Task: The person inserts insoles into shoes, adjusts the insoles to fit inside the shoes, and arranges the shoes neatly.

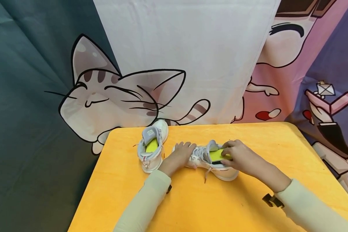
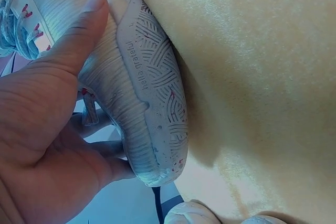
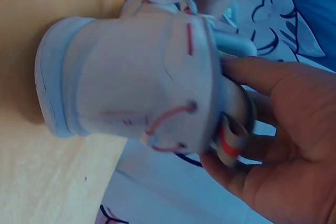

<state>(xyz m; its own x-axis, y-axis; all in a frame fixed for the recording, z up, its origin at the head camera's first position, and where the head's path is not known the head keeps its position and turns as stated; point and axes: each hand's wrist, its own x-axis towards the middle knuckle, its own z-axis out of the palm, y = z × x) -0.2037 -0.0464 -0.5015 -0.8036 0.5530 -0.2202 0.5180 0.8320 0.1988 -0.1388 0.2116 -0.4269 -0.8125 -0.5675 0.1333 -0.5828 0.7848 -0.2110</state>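
A white sneaker (image 1: pixel 226 174) lies with its toe toward the left and its heel toward the right. Across its toe my left hand (image 1: pixel 181 154) grips it; in the left wrist view the thumb (image 2: pixel 79 40) lies on one side of the toe and the fingers on the other. At the heel opening my right hand (image 1: pixel 239 158) pinches a yellow-green insole (image 1: pixel 216 155), whose rear end stands raised in the opening. The right wrist view shows the fingers close behind the sneaker's heel (image 3: pixel 131 77), partly hiding the insole.
A second white sneaker (image 1: pixel 152 164) stands to the left, toe away from me, with a yellow-green insole (image 1: pixel 152 145) inside. Both are on a yellow table (image 1: pixel 191 206). Behind its far edge hangs a cloth backdrop (image 1: pixel 191 38) with a printed cat.
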